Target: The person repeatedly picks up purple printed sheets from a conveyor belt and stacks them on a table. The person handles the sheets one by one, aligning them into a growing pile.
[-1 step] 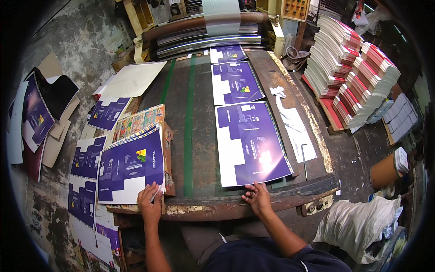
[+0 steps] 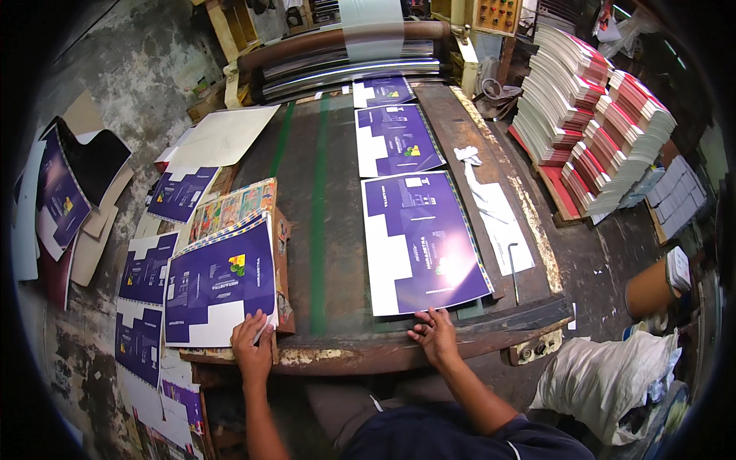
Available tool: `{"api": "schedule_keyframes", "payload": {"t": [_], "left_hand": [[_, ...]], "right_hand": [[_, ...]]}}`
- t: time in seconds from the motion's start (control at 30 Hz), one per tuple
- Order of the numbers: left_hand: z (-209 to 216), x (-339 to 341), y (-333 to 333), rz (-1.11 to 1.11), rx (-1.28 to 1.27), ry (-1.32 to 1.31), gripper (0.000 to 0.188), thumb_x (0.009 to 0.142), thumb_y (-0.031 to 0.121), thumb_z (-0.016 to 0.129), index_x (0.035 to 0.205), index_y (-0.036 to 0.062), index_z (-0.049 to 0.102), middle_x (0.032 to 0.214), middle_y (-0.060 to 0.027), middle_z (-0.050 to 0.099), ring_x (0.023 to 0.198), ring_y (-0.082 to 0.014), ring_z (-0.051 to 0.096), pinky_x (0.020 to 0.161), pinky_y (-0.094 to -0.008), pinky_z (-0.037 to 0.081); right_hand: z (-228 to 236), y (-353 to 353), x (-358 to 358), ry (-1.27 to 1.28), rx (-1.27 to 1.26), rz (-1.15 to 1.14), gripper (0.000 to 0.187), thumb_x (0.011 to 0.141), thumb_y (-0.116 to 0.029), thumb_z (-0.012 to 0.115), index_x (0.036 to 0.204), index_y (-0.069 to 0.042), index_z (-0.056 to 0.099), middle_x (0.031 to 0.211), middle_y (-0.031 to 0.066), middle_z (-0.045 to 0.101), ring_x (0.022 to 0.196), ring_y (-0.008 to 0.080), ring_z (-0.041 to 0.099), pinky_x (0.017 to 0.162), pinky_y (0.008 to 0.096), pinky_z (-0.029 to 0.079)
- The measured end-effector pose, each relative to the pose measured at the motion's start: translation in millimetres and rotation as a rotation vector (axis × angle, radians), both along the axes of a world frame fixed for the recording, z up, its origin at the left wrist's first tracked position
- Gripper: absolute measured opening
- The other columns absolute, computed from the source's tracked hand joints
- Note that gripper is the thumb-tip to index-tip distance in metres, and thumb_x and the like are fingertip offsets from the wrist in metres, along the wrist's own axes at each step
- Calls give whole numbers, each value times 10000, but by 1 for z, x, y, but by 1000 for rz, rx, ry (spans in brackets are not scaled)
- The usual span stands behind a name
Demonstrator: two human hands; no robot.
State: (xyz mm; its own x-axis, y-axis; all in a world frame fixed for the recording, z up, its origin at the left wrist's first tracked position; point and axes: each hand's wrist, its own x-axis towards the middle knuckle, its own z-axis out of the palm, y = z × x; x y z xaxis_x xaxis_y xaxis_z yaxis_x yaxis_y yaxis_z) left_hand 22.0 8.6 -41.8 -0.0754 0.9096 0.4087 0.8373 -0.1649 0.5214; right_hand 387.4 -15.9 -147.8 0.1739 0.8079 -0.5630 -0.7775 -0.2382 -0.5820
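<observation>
My left hand (image 2: 253,341) is at the near right corner of the top purple-and-white printed sheet (image 2: 222,272), its fingers bent over the corner with the thumb close by. That sheet lies on a stack raised on a block with a colourful patterned side, left of the table. My right hand (image 2: 435,339) has loosely curled fingers, slightly apart, with fingertips at the near edge of another printed sheet (image 2: 422,238). Whether they touch its underside is hidden. Beyond it, two similar sheets, a middle one (image 2: 399,142) and a far one (image 2: 383,92), run in line toward the rollers (image 2: 353,67).
The dark worktable (image 2: 299,253) has green stripes. On its right lie a white cloth (image 2: 483,188) and a bent metal rod (image 2: 514,268). Tall red-and-white paper stacks (image 2: 567,123) stand right; a white sack (image 2: 609,383) sits near right. More printed sheets (image 2: 138,345) lie at left.
</observation>
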Motion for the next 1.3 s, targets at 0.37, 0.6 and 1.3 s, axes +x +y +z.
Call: {"api": "schedule_keyframes", "payload": {"t": [0.37,0.6,1.3], "left_hand": [[-3,4,-5,86,-90,-4,217,894,71,664,1092,-5,708,1200,-152,678,1216,-319,564,1052,-418,405],[-5,12,3,184,-151,7,235,936,55,575,1113,-57,682,1220,-175,666,1250,-325,542,1065,-410,394],[37,52,5,445,-552,19,518,1024,362,475,1301,-65,572,1378,-202,561,1301,-312,507,1114,-383,349]], "right_hand": [[34,100,173,-78,322,-75,223,962,-282,572,997,-66,612,775,19,565,677,141,522,659,318,437],[8,319,291,104,443,-193,337,911,-354,636,695,-194,434,560,-60,354,467,83,333,454,255,271],[-54,566,293,396,426,-298,424,829,-260,554,572,-217,220,499,-51,157,402,109,138,389,290,118]]}}
